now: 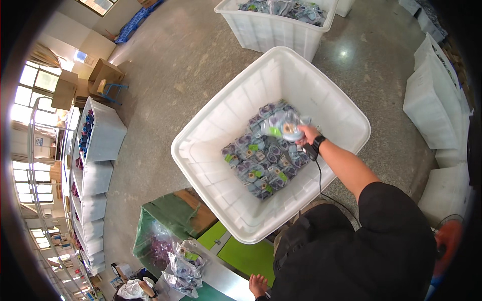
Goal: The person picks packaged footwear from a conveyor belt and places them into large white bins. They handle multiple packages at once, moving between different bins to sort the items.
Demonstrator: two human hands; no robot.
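My right hand (pixel 309 136) reaches over a large white plastic bin (pixel 211 113), closed on the edge of a clear plastic bag (pixel 282 126). Inside the bag is something pale blue-grey with a bright green label; motion blur hides its exact kind. Beneath it, many similar bagged pieces (pixel 256 163), grey-blue and purple, cover the bin's bottom. My left hand (pixel 258 285) is low beside the table's edge, fingers loosely bent and a little apart, with no object visible in it.
Left of my body, clear bags (pixel 183 268) lie on a metal-topped table (pixel 228 278), next to a green sack (pixel 160 226). Another filled white bin (pixel 273 30) stands beyond mine. White bins line both sides. A cable (pixel 321 183) hangs near my right wrist. A person (pixel 134 290) is at lower left.
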